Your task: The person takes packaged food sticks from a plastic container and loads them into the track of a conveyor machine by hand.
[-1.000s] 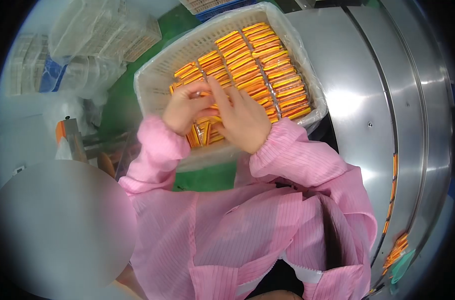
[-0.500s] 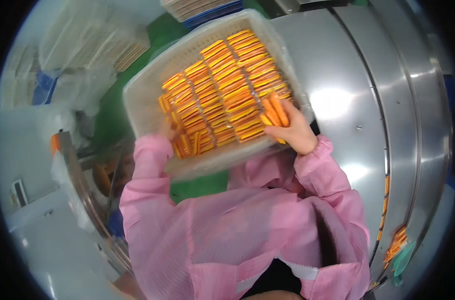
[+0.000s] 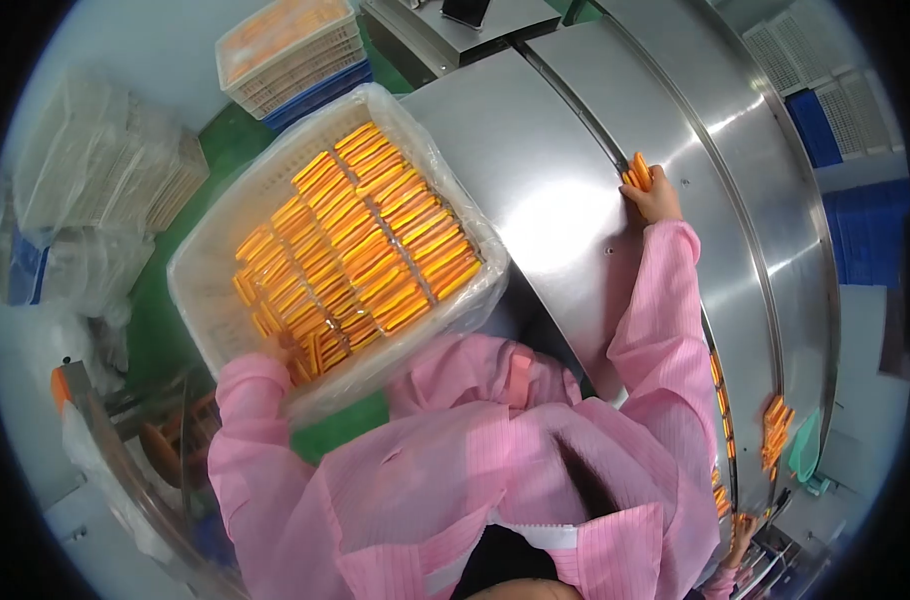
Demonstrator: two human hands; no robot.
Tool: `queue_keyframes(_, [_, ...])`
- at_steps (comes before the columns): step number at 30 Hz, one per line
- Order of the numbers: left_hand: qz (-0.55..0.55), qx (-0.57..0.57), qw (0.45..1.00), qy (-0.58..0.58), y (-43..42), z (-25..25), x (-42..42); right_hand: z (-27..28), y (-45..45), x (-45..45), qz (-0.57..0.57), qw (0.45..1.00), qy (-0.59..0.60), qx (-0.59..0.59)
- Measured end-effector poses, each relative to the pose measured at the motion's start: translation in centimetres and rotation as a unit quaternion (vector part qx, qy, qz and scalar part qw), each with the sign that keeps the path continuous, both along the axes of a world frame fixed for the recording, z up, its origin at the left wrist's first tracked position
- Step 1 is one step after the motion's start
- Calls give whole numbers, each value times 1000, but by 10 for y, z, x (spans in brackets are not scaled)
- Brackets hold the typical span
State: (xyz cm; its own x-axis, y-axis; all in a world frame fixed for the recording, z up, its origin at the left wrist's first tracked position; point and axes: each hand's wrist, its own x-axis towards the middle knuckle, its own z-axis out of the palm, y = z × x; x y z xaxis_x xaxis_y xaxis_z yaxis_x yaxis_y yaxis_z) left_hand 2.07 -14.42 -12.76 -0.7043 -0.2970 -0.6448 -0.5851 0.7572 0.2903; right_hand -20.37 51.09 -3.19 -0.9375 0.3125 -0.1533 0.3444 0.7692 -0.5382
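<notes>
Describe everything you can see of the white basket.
The basket is a rectangular, open-topped tub, whitish and plastic-looking, with small holes showing in its far wall. A clear, crinkled liner covers its rim. It sits opening upward, angled in view, left of the steel table; its support is hidden. Orange-and-yellow packets fill much of it in rows, leaving bare space at the left. The left grip is inside the near-left corner; whether it touches the wall is unclear.
</notes>
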Motion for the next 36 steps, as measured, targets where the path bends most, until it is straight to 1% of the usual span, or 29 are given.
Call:
queue_keyframes(2, [17,-13,1000,11,-8,-16,6,18,-2,8,-12,1000,-8,0])
queue_keyframes(4, [13,-19,1000,4,-9,-19,7,27,4,16,-31,997,51,40])
queue_keyframes(5, [11,-29,1000,-5,-11,-20,9,26,9,17,-36,997,52,42])
queue_keyframes(8, [-11,-63,998,10,-22,-29,10,2,22,12,6,992,86,86])
queue_keyframes(9, [-16,-65,998,13,-23,-26,10,-4,20,10,36,986,115,114])
queue_keyframes(10, [-14,-43,999,11,-27,-32,8,-17,13,2,71,978,138,142])
queue_keyframes(12, [-15,-20,1000,15,-25,-25,8,-14,0,5,60,977,128,161])
queue_keyframes(14, [-7,92,996,20,-19,-8,7,-7,-14,8,41,951,164,258])
queue_keyframes(15, [-6,91,996,21,-22,-10,8,-17,-10,1,39,952,194,232])
queue_keyframes(16, [-32,42,999,-2,-30,-16,9,-19,-10,-7,40,952,196,230])
queue_keyframes(17, [-57,-8,998,-29,-40,-25,7,-27,-14,-21,50,960,186,201])
queue_keyframes(18, [-56,-10,998,-28,-52,-37,10,-28,-14,-27,57,967,178,173])
queue_keyframes(20, [-51,-117,990,58,-75,-59,23,-28,-18,-33,71,969,163,170])
queue_keyframes(21, [-63,-150,978,129,-60,-36,20,-23,-24,-34,45,957,151,243])
queue_keyframes(22, [-71,-188,960,196,-31,5,9,-17,-37,-35,24,940,139,310])
queue_keyframes(23, [-75,-186,966,160,-23,36,0,1,-51,-28,32,942,123,312])
queue_keyframes(24, [-76,-183,973,119,-15,64,-12,5,-64,-22,79,943,182,268])
queue_keyframes(25, [-1,-68,985,158,15,107,-24,25,-86,-11,135,939,239,208])
queue_keyframes(26, [72,50,976,198,53,148,-38,47,-114,1,247,916,299,99])
queue_keyframes(27, [65,81,972,210,82,178,-50,57,-153,23,294,916,265,-61])
queue_keyframes(28, [54,113,966,225,107,200,-64,84,-192,52,349,903,185,-170])
queue_keyframes(29, [46,168,956,236,130,212,-75,91,-224,65,450,837,240,-199])
queue_keyframes(30, [39,224,942,248,151,219,-83,99,-251,83,489,818,246,-179])
queue_keyframes(31, [37,270,926,259,171,220,-90,102,-273,91,510,796,263,-190])
queue_keyframes(32, [36,315,910,269,185,221,-92,99,-283,99,512,794,263,-196])
queue_keyframes(33, [37,311,911,269,190,220,-91,92,-290,107,504,818,184,-205])
queue_keyframes(34, [63,408,882,228,194,218,-90,88,-295,112,494,837,105,-211])
queue_keyframes(35, [89,501,841,184,194,216,-89,85,-289,113,480,842,100,-225])
queue_keyframes(36, [88,501,841,185,185,205,-85,81,-277,112,480,842,101,-224])
